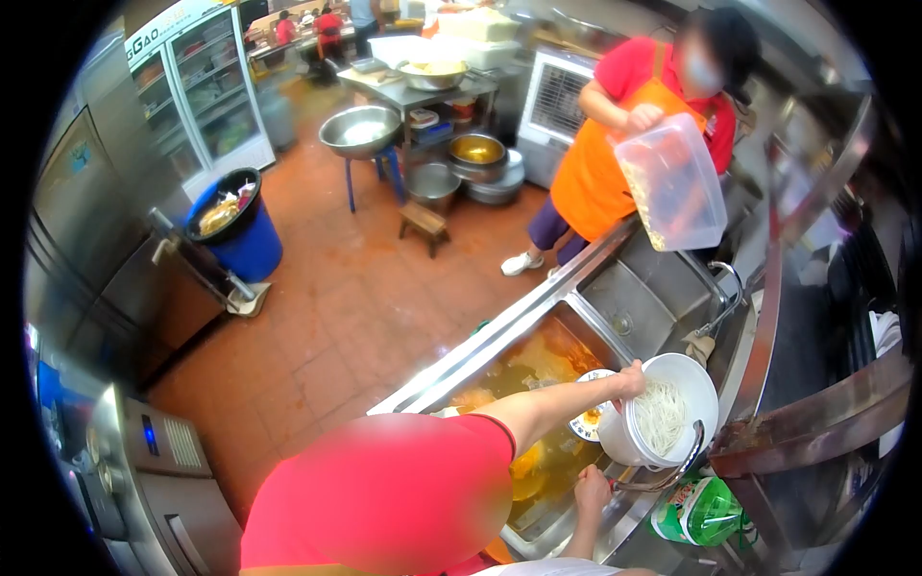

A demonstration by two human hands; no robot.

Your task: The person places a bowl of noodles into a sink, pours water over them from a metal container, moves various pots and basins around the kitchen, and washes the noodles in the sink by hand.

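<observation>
My left hand grips the upper left rim of a white bucket tilted at the sink's edge. White noodle-like strands lie inside it. Below the bucket, my right hand is closed at the near end of a curved metal piece, which reaches the bucket's lower right rim; what its fingers hold is unclear. Beside the bucket, a white printed round container sits in a sink basin of cloudy yellow-orange liquid.
A co-worker in an orange apron holds a clear plastic tub over the far basin. A green-labelled bottle stands right of the sink. A blue bin, small stool and metal bowls are farther back.
</observation>
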